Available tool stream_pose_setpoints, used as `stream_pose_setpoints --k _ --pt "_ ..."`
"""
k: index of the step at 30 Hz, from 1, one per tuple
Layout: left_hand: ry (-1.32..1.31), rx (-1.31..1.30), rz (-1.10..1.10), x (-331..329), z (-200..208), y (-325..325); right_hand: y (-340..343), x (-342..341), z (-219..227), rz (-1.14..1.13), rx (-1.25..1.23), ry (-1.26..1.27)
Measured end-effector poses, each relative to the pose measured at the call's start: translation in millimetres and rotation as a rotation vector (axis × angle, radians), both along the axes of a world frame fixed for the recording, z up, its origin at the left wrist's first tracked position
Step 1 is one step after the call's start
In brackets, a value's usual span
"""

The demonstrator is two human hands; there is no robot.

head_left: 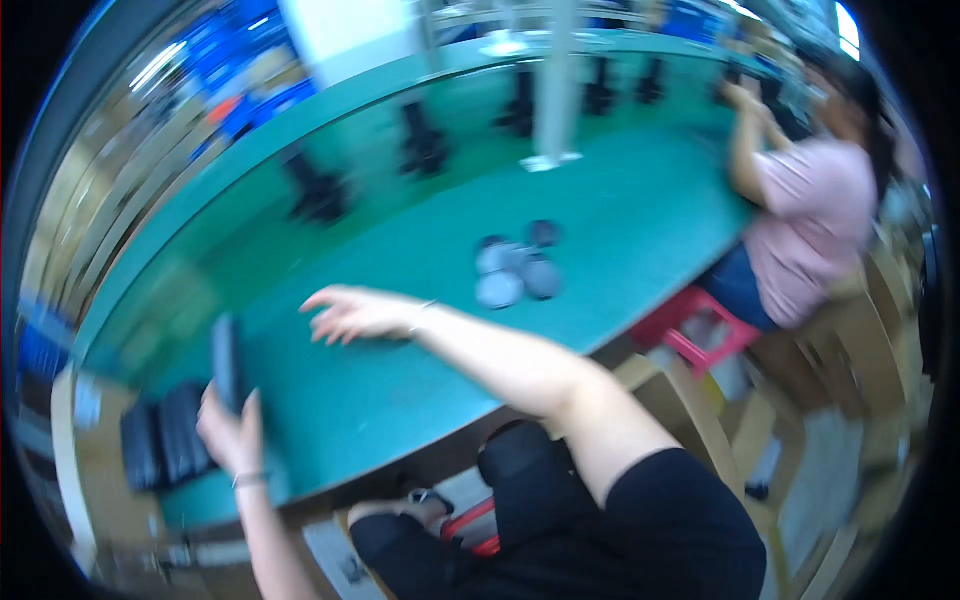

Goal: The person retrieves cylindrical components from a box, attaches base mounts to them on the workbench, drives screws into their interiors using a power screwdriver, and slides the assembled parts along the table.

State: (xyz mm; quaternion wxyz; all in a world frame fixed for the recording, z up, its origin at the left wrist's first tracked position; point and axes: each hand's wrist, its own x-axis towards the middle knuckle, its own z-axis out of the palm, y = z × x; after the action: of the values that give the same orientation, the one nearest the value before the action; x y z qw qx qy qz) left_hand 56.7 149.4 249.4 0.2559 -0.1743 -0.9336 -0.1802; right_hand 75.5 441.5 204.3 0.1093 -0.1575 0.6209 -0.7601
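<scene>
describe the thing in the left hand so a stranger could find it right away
Start at the long green table and follow its near edge to the person's left. There the left hand holds up a flat, dark, slim rectangular piece. It stands on end, unlike the similar dark flat pieces lying stacked beside it.

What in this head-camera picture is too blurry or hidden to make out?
- Dark flat thing in the left hand: motion blur, kind unclear.
- Round grey discs on the green table: too blurred to identify.
- Right hand: blurred; touching the table or not, unclear.
</scene>
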Motion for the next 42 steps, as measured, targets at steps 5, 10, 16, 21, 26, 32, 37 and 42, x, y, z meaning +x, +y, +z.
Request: stream_pose_setpoints --k 5,10,16,21,26,32,37,42 --pt "0.125 -0.247 0.169 -28.1 -28.4 -23.4 16.2 15.2 13.2 -0.064 0.167 0.051" --pt "0.071 -0.32 0.263 -37.7 -42.1 -30.5 17.8 16.6 7.4 -0.065 0.153 0.048" --pt "0.118 -0.3 0.326 -39.5 -40.6 -33.9 11.8 10.1 8.1 -0.079 0.147 0.043" --pt "0.125 -0.353 0.358 -40.5 -43.3 -36.3 13.1 10.2 9.9 -0.067 0.175 0.044" --pt "0.127 -0.335 0.381 -39.1 -45.8 -34.1 14.5 10.5 7.0 -0.073 0.151 0.069" --pt "0.122 -0.306 0.359 -35.7 -44.4 -31.9 14.7 11.1 8.5 -0.081 0.172 0.082" --pt "0.131 -0.264 0.341 -38.4 -49.0 -33.0 14.5 10.3 8.7 -0.077 0.172 0.08" --pt "0.113 -0.26 0.356 -36.6 -48.0 -29.4 13.3 10.5 7.5 -0.078 0.173 0.072"
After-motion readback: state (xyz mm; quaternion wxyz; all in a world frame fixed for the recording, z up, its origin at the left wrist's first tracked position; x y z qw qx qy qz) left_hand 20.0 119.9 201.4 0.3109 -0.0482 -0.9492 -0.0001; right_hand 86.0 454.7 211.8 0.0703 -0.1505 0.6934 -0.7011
